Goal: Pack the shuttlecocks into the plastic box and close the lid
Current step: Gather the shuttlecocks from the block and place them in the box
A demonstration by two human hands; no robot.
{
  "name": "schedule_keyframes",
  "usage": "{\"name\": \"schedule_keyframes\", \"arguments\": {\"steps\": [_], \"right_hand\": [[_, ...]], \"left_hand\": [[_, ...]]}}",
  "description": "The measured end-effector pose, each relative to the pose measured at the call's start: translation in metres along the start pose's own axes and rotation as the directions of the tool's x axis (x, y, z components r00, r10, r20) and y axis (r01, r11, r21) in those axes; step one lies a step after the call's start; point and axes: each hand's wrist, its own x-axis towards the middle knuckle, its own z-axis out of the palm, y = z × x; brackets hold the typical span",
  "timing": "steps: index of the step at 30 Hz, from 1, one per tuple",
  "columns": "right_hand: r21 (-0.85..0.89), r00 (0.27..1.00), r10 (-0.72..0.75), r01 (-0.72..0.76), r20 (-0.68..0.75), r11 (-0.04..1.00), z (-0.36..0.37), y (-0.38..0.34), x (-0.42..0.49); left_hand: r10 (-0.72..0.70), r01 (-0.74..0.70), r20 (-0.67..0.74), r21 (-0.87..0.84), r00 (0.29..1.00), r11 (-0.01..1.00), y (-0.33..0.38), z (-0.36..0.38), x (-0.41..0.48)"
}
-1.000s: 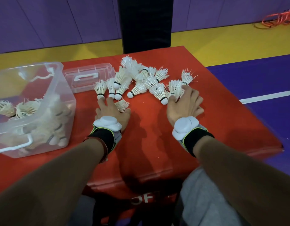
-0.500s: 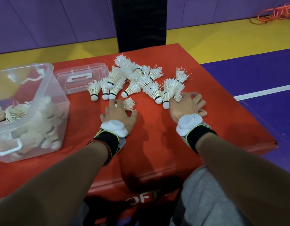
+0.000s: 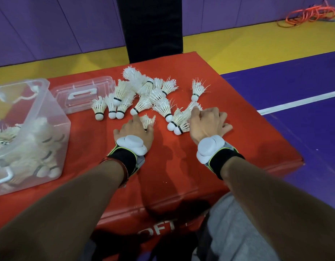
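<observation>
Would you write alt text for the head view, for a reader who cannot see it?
Two hands reach into a pile of white shuttlecocks on a red mat, the left hand touching a small shuttlecock, the right hand across several. At left stands a clear plastic box partly filled, its lid beside it.

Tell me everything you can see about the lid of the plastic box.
The lid is clear plastic, rectangular with rounded corners, a white handle flat at its middle. It is off the plastic box and lies flat on the red mat, past the box's far right corner, left of the loose shuttlecocks. The left hand and right hand do not touch it.
</observation>
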Motion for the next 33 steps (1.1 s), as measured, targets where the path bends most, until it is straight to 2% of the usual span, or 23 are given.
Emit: {"name": "schedule_keyframes", "arguments": {"steps": [9,12,15,18,24,29,33], "right_hand": [[0.217,0.998,0.059,-0.054,-0.013,0.975,-0.006,0.01,0.003],[0.155,0.997,0.052,-0.061,0.061,0.986,-0.01,0.016,0.006],[0.089,0.988,0.017,-0.031,0.152,0.996,-0.013,0.018,0.004],[0.097,0.979,-0.025,0.005,0.2,0.995,-0.016,0.018,0.0],[0.073,0.94,-0.136,0.118,0.313,0.99,-0.017,0.025,0.0],[0.071,0.938,-0.21,0.198,0.275,0.978,-0.019,0.029,-0.006],[0.045,0.913,-0.264,0.263,0.312,0.964,-0.018,0.032,-0.008]], "left_hand": [[0.001,0.001,0.017,-0.09,1.0,0.996,0.009,0.0,0.003],[0.025,-0.023,0.023,-0.087,0.999,0.996,0.012,0.001,0.003],[0.119,-0.12,-0.011,-0.04,0.993,0.992,0.012,0.0,0.001],[0.185,-0.186,-0.028,-0.043,0.982,0.982,0.011,0.002,0.001],[0.225,-0.224,0.008,-0.074,0.974,0.972,0.014,0.005,-0.001],[0.237,-0.232,0.032,-0.111,0.971,0.966,0.014,0.001,-0.003],[0.269,-0.26,0.056,-0.132,0.962,0.957,0.01,0.001,-0.005]]}}
